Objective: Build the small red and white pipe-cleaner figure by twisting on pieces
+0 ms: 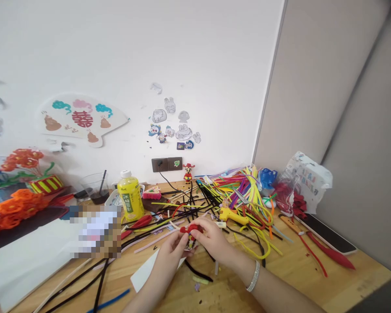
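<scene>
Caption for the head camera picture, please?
Left hand and right hand pinch a red pipe-cleaner piece over a wooden desk.

The wooden tabletop (339, 282) carries a yellow bottle (130, 201), a yellow glue gun (233, 215), heaped coloured pipe cleaners (244, 187), loose black pipe cleaners (84, 282) and a white sheet (143, 271).

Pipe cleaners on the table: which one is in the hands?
The red pipe cleaner, pinched between left hand and right hand; the others lie loose on the table.
</scene>
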A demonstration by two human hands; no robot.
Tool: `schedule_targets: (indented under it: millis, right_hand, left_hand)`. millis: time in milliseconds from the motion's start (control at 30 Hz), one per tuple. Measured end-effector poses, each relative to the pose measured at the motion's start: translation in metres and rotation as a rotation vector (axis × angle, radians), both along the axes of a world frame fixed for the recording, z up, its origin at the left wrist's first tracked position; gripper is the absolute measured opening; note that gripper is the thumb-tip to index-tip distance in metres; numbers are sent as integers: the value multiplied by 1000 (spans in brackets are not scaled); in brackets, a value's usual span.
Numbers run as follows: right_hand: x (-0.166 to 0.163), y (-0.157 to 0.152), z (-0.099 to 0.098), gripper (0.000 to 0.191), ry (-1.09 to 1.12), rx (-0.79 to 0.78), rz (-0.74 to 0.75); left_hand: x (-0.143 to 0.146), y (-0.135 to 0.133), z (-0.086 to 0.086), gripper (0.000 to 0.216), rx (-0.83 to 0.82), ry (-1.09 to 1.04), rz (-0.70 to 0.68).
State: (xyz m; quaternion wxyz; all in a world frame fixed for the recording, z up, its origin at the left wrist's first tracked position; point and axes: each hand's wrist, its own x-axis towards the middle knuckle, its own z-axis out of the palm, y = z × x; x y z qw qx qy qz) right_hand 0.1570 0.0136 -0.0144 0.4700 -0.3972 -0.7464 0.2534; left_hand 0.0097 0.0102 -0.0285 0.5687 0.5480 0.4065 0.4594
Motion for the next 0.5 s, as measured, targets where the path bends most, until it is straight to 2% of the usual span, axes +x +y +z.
schedule_targets:
  millis: [67, 167, 267, 500]
  right_hand:
    - [0, 0, 1, 15, -2, -3, -10]
    - [0, 0, 2, 16, -20, 10, 6]
    - [0, -1, 4, 16, -37, 23, 35]
    - [-2, -3, 4, 17, -62, 77, 46]
  left_hand:
    - [-2, 0, 3, 38, 58, 45, 64]
    - [-6, 0, 9, 29, 249, 198, 165]
    - [-10, 0, 15, 24, 375, 342, 193]
    - [-10, -1, 19, 27, 329, 379, 175]
